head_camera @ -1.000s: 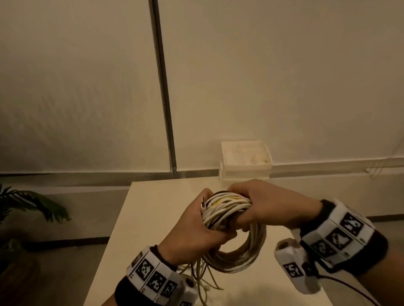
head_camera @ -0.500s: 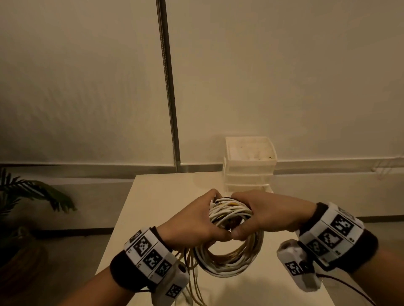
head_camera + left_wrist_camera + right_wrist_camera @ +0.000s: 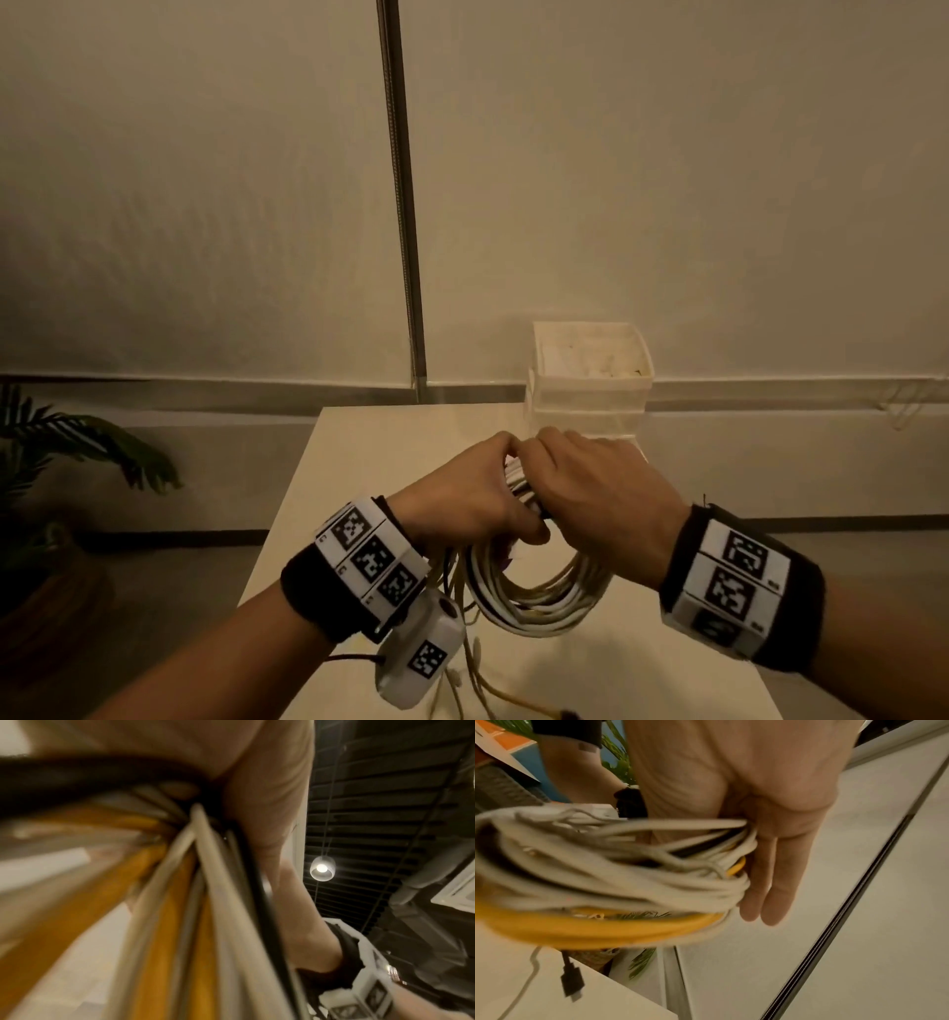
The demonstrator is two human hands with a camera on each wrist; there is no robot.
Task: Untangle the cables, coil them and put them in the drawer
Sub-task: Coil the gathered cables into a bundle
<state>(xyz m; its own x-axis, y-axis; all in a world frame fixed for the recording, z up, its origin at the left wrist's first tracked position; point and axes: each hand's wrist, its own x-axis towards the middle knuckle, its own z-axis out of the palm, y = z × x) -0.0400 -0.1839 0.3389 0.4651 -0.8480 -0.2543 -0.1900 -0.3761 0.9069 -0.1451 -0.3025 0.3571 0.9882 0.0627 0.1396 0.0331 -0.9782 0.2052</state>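
A coil of white, yellow and black cables hangs above the white table. My left hand and my right hand both grip the top of the coil, knuckles almost touching. The right wrist view shows the coil with my right fingers wrapped round its strands. Up close in the left wrist view, the strands run into my left fist. Loose cable ends trail down to the table below my left wrist. A white stacked drawer unit stands at the table's far edge, its top tray open.
A black plug and a white lead lie on the table under the coil. A potted plant stands on the floor to the left. A wall with a vertical metal strip rises behind the table.
Both hands have drawn closer together over the top of the coil, so less of its top shows. The view has shifted, with the drawer unit now further right and higher.
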